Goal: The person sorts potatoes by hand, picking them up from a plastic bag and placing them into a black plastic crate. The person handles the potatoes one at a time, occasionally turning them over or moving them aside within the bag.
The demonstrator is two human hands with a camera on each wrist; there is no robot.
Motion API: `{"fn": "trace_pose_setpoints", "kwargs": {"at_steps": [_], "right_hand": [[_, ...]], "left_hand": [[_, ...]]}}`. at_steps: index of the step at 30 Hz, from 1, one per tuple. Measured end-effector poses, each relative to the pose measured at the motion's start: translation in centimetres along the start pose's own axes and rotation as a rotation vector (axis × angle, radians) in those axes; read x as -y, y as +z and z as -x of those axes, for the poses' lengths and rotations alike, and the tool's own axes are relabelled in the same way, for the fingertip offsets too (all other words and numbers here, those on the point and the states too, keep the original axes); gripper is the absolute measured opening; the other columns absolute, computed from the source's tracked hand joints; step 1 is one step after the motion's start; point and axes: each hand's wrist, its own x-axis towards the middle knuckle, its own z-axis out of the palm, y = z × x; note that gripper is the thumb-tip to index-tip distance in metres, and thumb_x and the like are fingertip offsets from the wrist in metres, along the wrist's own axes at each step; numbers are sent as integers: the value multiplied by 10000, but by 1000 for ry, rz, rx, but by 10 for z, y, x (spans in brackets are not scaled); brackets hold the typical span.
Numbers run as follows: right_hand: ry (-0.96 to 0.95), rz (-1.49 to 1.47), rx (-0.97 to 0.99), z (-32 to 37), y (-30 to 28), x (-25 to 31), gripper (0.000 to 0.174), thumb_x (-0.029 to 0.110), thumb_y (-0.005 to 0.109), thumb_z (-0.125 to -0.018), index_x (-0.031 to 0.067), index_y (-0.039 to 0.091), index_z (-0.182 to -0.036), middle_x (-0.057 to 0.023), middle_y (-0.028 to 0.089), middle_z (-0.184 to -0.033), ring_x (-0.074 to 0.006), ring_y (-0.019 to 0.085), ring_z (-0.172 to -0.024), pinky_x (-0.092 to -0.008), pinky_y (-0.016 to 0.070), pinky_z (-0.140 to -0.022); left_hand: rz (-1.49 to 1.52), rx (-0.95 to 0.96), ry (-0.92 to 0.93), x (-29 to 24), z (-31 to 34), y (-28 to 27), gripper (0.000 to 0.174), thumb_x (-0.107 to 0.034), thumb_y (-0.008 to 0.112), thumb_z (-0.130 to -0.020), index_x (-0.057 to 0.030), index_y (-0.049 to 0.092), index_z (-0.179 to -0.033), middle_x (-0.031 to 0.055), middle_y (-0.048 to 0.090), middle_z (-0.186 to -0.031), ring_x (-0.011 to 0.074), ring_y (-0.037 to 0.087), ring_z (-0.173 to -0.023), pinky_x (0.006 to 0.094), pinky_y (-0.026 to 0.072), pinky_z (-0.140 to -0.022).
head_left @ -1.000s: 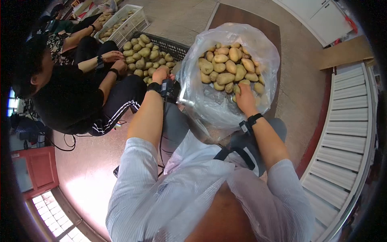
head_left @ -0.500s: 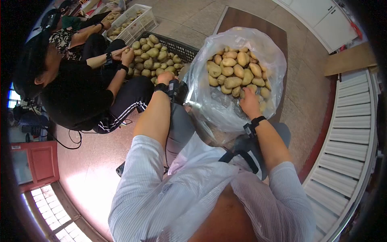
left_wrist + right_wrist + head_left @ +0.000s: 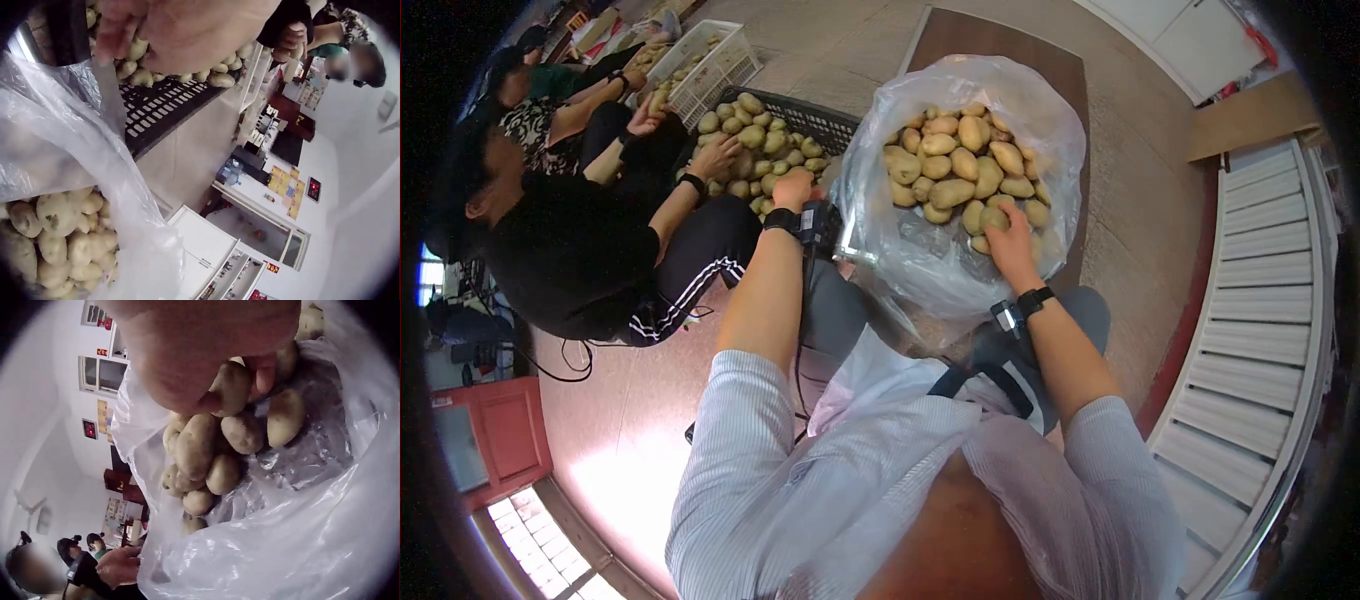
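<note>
Now the right hand (image 3: 1013,250) grips a potato (image 3: 995,217) inside the plastic bag (image 3: 935,288), whose wide mouth gives it room, while the left hand (image 3: 793,190), its grasp impossible to tell, is at the black crate (image 3: 825,118), a white crate (image 3: 722,78) beyond.

No words or numbers can be read here. On the far wall, a dark sign (image 3: 314,189) has glowing red marks (too fuzzy to make out). Yellow sheets (image 3: 285,187) are up on that wall too, and their print is too small. A little red sign (image 3: 271,267) near the white shelves (image 3: 232,275) has yellow marks, all blurry.
</note>
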Motion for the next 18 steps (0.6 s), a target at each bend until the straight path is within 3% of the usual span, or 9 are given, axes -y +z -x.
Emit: {"fn": "trace_pose_setpoints", "kwargs": {"at_steps": [2,3,4,5,6,8,10,14,18], "right_hand": [[186,-193,-10,-1,10,-15,474,110,607,-775,2,526,-1229,-183,568,-1106,-335,586,-989,-390,476,-879],[188,-190,-14,1,8,-12,474,110,607,-775,2,526,-1229,-183,568,-1106,-335,586,-989,-390,476,-879],[328,-386,33,2,5,-6,476,119,598,-794,-1,511,-1247,-171,575,-1067,-291,602,-892,-371,498,-795],[466,-582,80,4,3,-2,479,127,588,-813,-3,497,-1265,-160,582,-1028,-247,618,-795,-351,520,-711],[465,-579,79,4,4,-2,479,127,588,-813,-3,497,-1265,-160,582,-1028,-247,618,-795,-351,520,-711],[603,-854,33,6,5,-4,448,145,546,-863,0,463,-1279,-134,574,-972,-182,578,-658,-310,503,-581],[626,-957,25,6,3,-3,419,161,533,-878,5,461,-1261,-123,578,-956,-187,570,-654,-313,499,-581],[739,-1234,110,5,-4,8,324,224,529,-914,29,486,-1168,-96,584,-928,-195,554,-662,-313,492,-588],[715,-1292,215,5,2,18,334,322,515,-947,45,511,-1134,-102,595,-932,-198,554,-687,-313,482,-589]], "left_hand": [[123,-46,-11,-13,-4,2,228,-201,656,-810,-60,680,-988,151,677,-937,326,673,-804,400,555,-691],[829,-39,-336,-34,5,-18,237,-163,635,-828,-42,656,-1031,131,665,-899,291,668,-783,383,561,-668],[1532,-23,-668,-51,13,-33,250,-126,615,-847,-23,633,-1074,111,654,-861,256,663,-762,365,566,-645],[1535,-21,-666,-59,16,-38,250,-126,615,-847,-23,633,-1074,111,654,-861,256,663,-762,365,566,-645],[1596,-12,-589,-65,18,-42,272,-123,599,-857,-9,607,-1104,98,634,-876,232,650,-756,354,567,-632],[1657,-5,-510,-77,22,-49,294,-120,583,-867,6,581,-1133,84,615,-892,208,637,-750,342,568,-620],[1567,71,-423,-88,23,-54,344,-192,627,-890,-26,557,-1183,94,616,-981,231,650,-750,359,563,-644],[1586,130,-316,-106,31,-60,344,-193,635,-889,-16,549,-1172,81,617,-980,224,650,-749,356,561,-649],[1547,256,-235,-123,33,-63,326,-210,660,-881,-29,564,-1135,62,624,-964,205,648,-745,345,553,-640]]}}
